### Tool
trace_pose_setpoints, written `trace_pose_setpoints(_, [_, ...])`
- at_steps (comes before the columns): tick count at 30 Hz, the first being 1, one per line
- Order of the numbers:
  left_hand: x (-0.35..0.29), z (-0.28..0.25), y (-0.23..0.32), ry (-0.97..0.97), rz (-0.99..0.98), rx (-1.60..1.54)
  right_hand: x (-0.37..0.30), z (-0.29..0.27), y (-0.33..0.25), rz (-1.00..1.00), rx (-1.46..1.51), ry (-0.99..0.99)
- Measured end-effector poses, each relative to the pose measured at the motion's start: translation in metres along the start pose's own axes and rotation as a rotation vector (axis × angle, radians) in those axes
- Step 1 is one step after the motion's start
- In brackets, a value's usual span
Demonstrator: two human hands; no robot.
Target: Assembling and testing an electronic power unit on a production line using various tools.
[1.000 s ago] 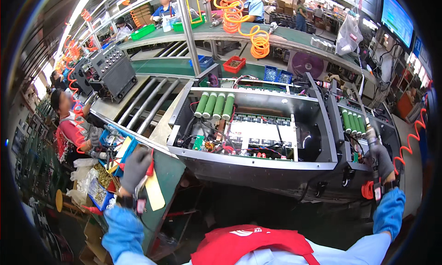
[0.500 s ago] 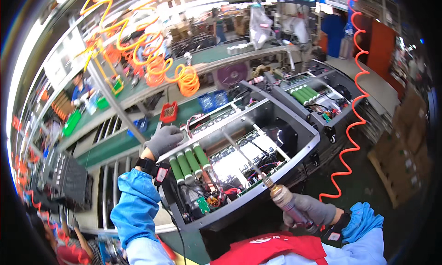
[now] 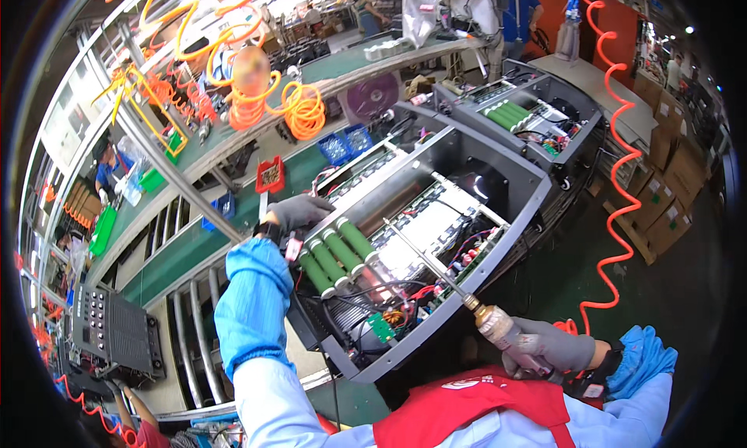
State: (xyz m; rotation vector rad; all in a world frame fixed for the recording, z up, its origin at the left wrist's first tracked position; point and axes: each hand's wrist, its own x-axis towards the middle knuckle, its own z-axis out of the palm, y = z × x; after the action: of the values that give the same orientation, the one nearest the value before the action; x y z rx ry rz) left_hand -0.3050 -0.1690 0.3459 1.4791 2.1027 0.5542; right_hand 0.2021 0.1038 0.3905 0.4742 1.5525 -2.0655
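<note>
A dark grey metal case [image 3: 436, 337] lies open before me, its circuit boards and wires showing. Four green cylinders, several in a row [image 3: 339, 249], sit at its left end. My left hand [image 3: 302, 212], in a grey glove, is closed over the case's far left edge; its fingertips are partly hidden. In my right hand [image 3: 556, 345], also gloved, is an air screwdriver [image 3: 502, 329], gripped around its body. Its long thin bit [image 3: 428, 263] slants across the boards toward the inner far wall. Whether the tip touches anything I cannot tell.
A second open case [image 3: 556, 148] stands beyond to the right. Red [image 3: 271, 174] and blue [image 3: 334, 148] bins sit on the green bench. A red coiled hose [image 3: 622, 214] hangs at right; orange coils [image 3: 299, 113] hang at left. Rollers [image 3: 204, 331] lie at left; cartons [image 3: 669, 222] at right.
The view has shifted, so the case and bench sit differently in the picture. My left hand stays at the case's far edge, and my right hand still grips the screwdriver.
</note>
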Motion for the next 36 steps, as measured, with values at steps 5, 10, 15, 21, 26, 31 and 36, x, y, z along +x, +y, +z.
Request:
trace_pose_setpoints(5, [0.031, 0.008, 0.037, -0.082, -0.278, -0.371, 0.004, -0.001, -0.01, 0.004, -0.135, -0.056])
trace_pose_setpoints(10, [0.032, 0.005, 0.016, -0.167, -0.204, -0.415, 0.004, 0.015, -0.018, -0.114, -0.677, 0.199])
trace_pose_setpoints(15, [0.045, 0.008, 0.01, -0.124, -0.197, -0.164, -0.002, 0.037, -0.045, 0.268, -0.843, 0.242])
trace_pose_setpoints(21, [0.041, 0.013, 0.016, -0.04, -0.243, -0.262, -0.003, 0.038, -0.046, 0.223, -0.878, 0.299])
trace_pose_setpoints(26, [0.04, 0.015, 0.015, -0.013, -0.213, -0.247, -0.002, 0.048, -0.057, 0.301, -0.913, 0.295])
trace_pose_setpoints(31, [0.038, 0.016, 0.012, -0.012, -0.156, -0.246, -0.002, 0.051, -0.057, 0.306, -0.935, 0.312])
trace_pose_setpoints(36, [0.039, 0.02, 0.012, 0.007, -0.168, -0.327, -0.002, 0.056, -0.059, 0.303, -0.905, 0.32])
